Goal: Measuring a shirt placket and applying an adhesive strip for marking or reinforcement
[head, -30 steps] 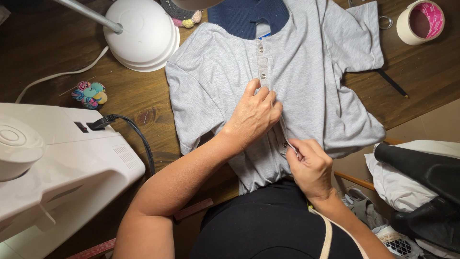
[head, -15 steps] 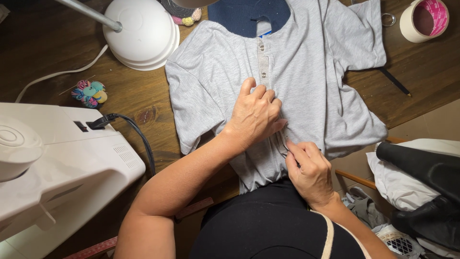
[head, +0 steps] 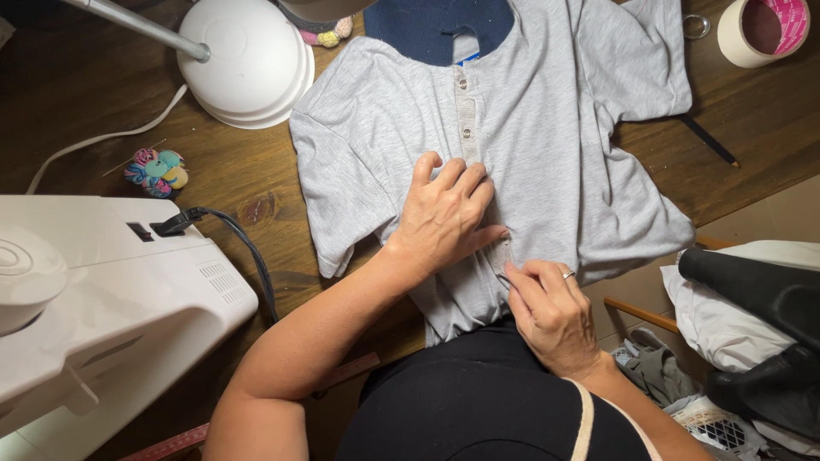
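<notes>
Head view looks straight down on a light grey short-sleeved shirt with a snap-button placket (head: 547,145) spread flat, front up, on a dark brown wooden tabletop (head: 256,188), its neck pointing away from the person and its hem hanging over the near edge at the person's lap. Both hands rest on the lower middle of the shirt, just below the placket. The left hand (head: 448,218) lies palm down with fingers spread flat, pressing the fabric against the tabletop. The right hand (head: 551,307) sits just beside it, nearer the hem, its fingers curled narrow and pinching a small fold of the grey cloth at the placket's lower end; whether it holds anything else I cannot tell. A ring shows on one of its fingers. To the left stands a white sewing machine (head: 94,290); a white round lamp base (head: 248,64) stands beyond the shirt's sleeve, and a roll of tape (head: 760,30) lies at the far right corner.
</notes>
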